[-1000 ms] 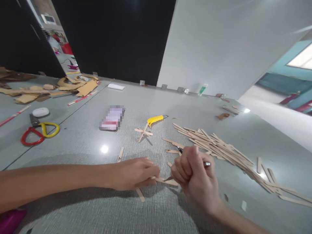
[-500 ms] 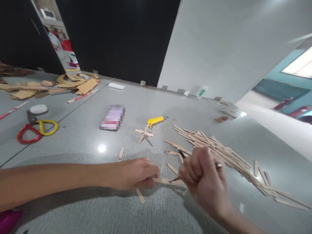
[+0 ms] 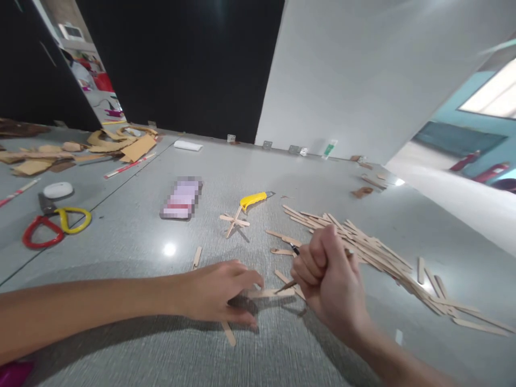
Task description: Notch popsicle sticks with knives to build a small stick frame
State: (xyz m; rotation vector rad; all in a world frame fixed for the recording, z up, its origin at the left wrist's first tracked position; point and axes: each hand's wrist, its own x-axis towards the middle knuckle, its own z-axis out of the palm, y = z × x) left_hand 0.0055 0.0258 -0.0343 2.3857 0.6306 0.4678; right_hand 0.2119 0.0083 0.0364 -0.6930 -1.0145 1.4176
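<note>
My left hand [image 3: 223, 290] is over the grey table with thumb and fingers spread, beside the left end of a wooden craft stick [image 3: 266, 293]. It grips nothing. Another craft stick [image 3: 229, 334] passes beneath this hand. In a fist, my right hand [image 3: 328, 274] holds a thin, pointed brown tool [image 3: 284, 287], its tip at the face of the stick; most of the tool is hidden by my fingers. A black-and-silver pen tip [image 3: 295, 249] shows beside the fist; I cannot tell whether it lies on the table.
A heap of craft sticks [image 3: 363, 247] lies at right. Farther back are crossed sticks [image 3: 234, 220], a yellow utility knife [image 3: 253, 201] with its blade out, and a phone [image 3: 181, 199]. Scissors [image 3: 56, 226] and cardboard scraps [image 3: 121, 145] lie at left.
My left thumb and fingers have parted, letting go of the craft stick. My right fist has moved slightly left and up, still holding the pointed tool. The view has shifted a little.
</note>
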